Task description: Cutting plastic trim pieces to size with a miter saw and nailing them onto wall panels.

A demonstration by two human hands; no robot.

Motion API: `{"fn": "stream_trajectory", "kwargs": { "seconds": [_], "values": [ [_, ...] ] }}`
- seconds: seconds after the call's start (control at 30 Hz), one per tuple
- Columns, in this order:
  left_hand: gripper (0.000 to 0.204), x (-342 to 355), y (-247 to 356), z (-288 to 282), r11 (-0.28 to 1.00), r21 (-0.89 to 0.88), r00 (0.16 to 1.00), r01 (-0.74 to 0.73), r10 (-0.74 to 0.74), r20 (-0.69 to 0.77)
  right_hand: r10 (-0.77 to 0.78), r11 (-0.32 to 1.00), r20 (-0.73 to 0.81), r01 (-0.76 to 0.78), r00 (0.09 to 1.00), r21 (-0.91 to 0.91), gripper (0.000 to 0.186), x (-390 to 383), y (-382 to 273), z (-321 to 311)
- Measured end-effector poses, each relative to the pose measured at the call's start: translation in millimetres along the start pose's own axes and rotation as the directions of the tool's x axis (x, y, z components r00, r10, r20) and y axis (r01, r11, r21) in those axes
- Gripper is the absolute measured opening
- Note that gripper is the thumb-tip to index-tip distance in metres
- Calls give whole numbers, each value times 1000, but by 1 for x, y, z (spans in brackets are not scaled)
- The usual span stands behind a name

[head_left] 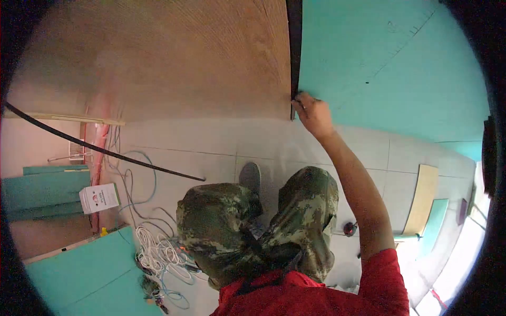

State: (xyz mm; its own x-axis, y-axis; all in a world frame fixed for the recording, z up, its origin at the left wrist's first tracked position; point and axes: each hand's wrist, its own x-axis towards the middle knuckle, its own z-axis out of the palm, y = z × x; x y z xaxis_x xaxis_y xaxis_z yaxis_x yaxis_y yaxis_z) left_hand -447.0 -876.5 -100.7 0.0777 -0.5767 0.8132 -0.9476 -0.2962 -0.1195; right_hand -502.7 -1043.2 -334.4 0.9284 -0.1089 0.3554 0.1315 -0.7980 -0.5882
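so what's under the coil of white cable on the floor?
The white cable coil lies on pale floor tiles, tangled with blue cable; a teal panel sits beside it. Whatever is directly beneath the coil is covered.

Pale tiled floor (pixel 211 142), daylight at right

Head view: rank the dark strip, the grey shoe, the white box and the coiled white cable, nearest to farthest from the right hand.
From the right hand:
1. Dark strip, touching the fingers, between the wood and teal panels.
2. Grey shoe, below-left on the floor tiles.
3. Coiled white cable, lower left.
4. White box, far left.

Head-worn fisheye, steeply downward, close
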Motion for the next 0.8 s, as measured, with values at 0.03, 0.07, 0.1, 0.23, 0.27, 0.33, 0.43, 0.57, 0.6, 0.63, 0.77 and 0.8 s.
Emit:
{"fn": "stream_trajectory", "kwargs": {
  "seconds": [0.03,0.07,0.1,0.23,0.27,0.33,0.43,0.57,0.6,0.63,0.77,0.8],
  "values": [
    [20,-2,0,2,1000,-11,1000,2,-1,4,-8,1000,-1,8,1000,15,15,-1,2,2],
    [20,-4,0,4,1000,-21,1000,4,-3,9,-16,999,-1,16,1000,31,14,-2,2,4],
    [20,-7,0,5,999,-31,1000,6,-6,15,-14,999,3,14,1000,30,14,-4,2,4],
    [20,-19,1,11,998,-66,999,20,-18,38,-77,996,-145,82,986,33,12,-9,5,11],
    [19,-22,1,12,997,-74,999,25,-22,45,-102,995,-204,103,974,-4,13,-11,7,14],
    [19,-32,2,13,995,-87,997,39,-34,65,-60,998,-179,61,982,-2,14,-13,8,19],
    [19,-49,4,14,992,-104,994,67,-56,98,-15,998,-175,25,984,52,14,-13,8,22],
    [18,-70,10,16,986,-129,986,103,-84,144,36,996,-171,-20,985,91,15,-12,13,24],
    [18,-75,11,17,985,-136,984,110,-89,154,83,993,-124,-72,989,91,17,-11,11,20],
    [18,-79,12,17,983,-141,982,115,-91,165,114,993,-87,-111,990,36,16,-10,11,19],
    [17,-92,12,33,976,-180,979,124,-90,185,61,987,-93,-46,994,151,13,-7,23,18],
    [17,-97,11,41,972,-196,979,126,-90,183,63,989,-92,-50,994,140,13,-11,29,21]
  ]
}}
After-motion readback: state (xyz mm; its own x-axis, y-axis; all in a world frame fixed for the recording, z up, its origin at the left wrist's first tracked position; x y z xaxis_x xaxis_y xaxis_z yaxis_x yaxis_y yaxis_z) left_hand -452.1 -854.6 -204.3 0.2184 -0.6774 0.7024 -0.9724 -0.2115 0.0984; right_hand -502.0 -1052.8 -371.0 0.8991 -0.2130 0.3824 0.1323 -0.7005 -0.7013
